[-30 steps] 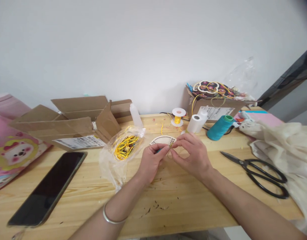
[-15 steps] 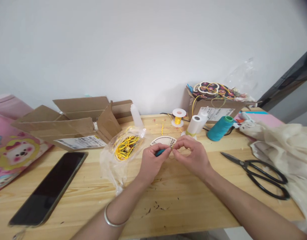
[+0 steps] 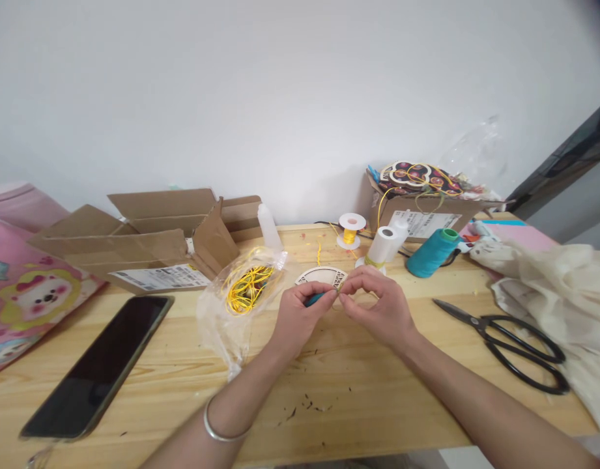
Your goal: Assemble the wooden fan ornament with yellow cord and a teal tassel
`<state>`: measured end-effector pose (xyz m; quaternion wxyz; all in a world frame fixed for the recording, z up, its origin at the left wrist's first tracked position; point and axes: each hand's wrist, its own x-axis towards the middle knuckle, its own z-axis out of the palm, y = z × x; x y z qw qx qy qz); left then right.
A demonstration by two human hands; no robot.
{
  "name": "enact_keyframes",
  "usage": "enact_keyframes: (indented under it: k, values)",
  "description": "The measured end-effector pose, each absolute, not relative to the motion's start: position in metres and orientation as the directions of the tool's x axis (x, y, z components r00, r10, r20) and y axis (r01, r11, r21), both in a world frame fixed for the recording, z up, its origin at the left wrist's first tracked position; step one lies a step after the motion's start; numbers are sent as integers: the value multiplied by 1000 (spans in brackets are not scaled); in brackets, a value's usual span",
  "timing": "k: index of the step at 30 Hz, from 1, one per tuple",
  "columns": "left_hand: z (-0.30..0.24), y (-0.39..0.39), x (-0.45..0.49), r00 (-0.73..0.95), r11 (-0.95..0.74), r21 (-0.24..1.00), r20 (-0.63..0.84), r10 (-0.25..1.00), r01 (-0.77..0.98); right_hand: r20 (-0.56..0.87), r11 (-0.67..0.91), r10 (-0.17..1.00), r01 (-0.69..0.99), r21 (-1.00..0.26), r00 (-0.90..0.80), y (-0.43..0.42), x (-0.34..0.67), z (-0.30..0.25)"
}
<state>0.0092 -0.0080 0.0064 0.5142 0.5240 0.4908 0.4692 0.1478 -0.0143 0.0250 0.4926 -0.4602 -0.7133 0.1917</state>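
My left hand (image 3: 300,319) is closed in a pinch around a small teal-blue piece (image 3: 313,299), most of which the fingers hide. Close against it, my right hand (image 3: 378,303) pinches with thumb and forefinger at a thin yellowish thread (image 3: 339,287), barely visible between the fingertips. Just beyond the fingers lies a pale wooden fan-shaped piece (image 3: 319,274) with cut-out lattice ends, its lower part covered by my hands. From its top a twisted yellow cord (image 3: 319,255) runs away over the table.
Left of my hands are a clear bag of yellow cord (image 3: 248,290), a phone (image 3: 97,368) and an open carton (image 3: 128,251). Behind stand a yellow spool (image 3: 350,236), a white roll (image 3: 382,246) and a teal thread cone (image 3: 432,253). Black scissors (image 3: 505,339) lie right, beside cream cloth (image 3: 558,286).
Both hands keep their pinch, fingertips together, with almost no movement. The whole view has shifted very slightly.
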Motion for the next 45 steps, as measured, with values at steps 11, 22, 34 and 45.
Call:
enact_keyframes:
  k: [11,22,34,45]
  values:
    - [7,-10,10,39,-40,998,38,999,54,498,482,864,407,-776,-74,-17,146,23]
    - [8,-8,10,208,304,886,-243,947,-350,520,500,851,427,-753,-77,-12,153,25]
    - [7,-6,6,436,520,750,-340,834,-409,672,704,675,538,-464,-305,-7,162,21]
    - [2,-4,5,404,485,818,-349,846,-309,581,777,598,576,-254,-552,-2,167,27]
